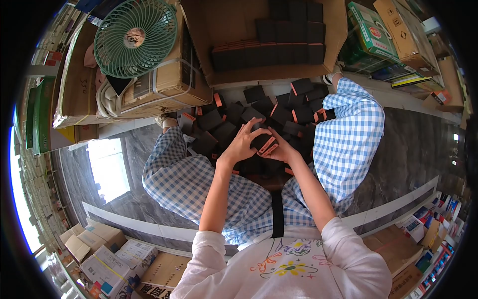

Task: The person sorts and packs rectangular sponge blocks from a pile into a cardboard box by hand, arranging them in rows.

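Observation:
A couple of small black boxes with orange ends (pixel 268 146) are between my two hands, above a heap of similar boxes. My left hand (pixel 242 143) curls over them from the left, fingers bent along the top. From the right, my right hand (pixel 282 149) closes around their lower side, with the orange ends facing me. Beneath and beyond lies the loose pile of black boxes (pixel 211 119), tumbled at different angles between my legs. Past the pile, an open cardboard carton (pixel 234 22) contains black boxes stacked in rows (pixel 269 54).
A green fan (pixel 134 38) stands on a strapped carton (pixel 162 92) at the left. To the right are a green box (pixel 371 32) and a brown carton (pixel 406 35). My checked trouser legs (pixel 346 134) flank the pile. More cartons (pixel 102 266) stand behind at lower left.

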The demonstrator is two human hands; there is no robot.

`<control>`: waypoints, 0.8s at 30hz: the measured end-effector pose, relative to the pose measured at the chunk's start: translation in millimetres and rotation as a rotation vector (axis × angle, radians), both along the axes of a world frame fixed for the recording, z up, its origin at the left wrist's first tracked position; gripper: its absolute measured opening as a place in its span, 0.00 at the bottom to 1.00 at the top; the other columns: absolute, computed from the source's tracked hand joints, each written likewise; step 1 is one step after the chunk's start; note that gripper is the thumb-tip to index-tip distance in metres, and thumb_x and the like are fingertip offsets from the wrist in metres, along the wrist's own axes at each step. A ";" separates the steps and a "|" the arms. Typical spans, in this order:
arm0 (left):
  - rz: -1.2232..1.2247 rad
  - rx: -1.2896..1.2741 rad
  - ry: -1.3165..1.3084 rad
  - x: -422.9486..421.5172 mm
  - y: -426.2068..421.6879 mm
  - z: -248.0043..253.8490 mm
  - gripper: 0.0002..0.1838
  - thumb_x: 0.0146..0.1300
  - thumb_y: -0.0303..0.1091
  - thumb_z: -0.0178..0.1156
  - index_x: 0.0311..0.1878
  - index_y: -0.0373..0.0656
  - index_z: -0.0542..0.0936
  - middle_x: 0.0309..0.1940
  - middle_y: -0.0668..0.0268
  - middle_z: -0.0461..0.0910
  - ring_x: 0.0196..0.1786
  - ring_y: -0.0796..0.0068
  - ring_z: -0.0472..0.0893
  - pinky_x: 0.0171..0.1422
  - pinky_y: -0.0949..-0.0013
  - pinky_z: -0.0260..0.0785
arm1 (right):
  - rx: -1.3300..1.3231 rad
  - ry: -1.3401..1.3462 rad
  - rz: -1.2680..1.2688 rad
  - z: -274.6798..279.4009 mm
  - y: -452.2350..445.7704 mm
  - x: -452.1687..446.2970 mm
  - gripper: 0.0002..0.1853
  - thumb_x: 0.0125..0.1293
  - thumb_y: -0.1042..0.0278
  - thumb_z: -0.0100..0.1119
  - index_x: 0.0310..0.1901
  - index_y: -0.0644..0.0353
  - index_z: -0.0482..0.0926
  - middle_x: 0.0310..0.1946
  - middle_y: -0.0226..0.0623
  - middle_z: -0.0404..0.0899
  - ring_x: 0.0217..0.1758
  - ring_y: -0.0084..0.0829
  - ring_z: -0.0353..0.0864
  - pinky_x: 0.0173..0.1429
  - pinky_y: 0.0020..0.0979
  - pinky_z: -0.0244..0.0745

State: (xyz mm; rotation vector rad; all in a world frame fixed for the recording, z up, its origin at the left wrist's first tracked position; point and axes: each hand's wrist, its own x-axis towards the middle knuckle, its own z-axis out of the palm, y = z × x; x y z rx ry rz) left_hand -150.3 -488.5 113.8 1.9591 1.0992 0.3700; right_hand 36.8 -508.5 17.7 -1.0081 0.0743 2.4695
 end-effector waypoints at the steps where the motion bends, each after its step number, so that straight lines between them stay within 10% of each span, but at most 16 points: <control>1: 0.001 -0.004 0.027 0.2 0.2 1.6 0.37 0.39 0.14 0.60 0.57 0.57 0.73 0.70 0.61 0.54 0.73 0.51 0.54 0.68 0.53 0.65 | 0.027 -0.046 -0.003 -2.3 0.4 0.0 0.30 0.68 0.36 0.43 0.58 0.53 0.69 0.44 0.42 0.76 0.44 0.37 0.80 0.53 0.45 0.78; 24: 0.157 0.085 -0.011 13.7 -6.0 -16.3 0.37 0.39 0.31 0.73 0.56 0.42 0.68 0.55 0.58 0.64 0.54 0.52 0.73 0.56 0.56 0.71 | -0.028 -0.125 -0.237 -0.7 8.7 -3.2 0.32 0.69 0.39 0.45 0.65 0.55 0.63 0.60 0.39 0.67 0.60 0.36 0.70 0.63 0.42 0.68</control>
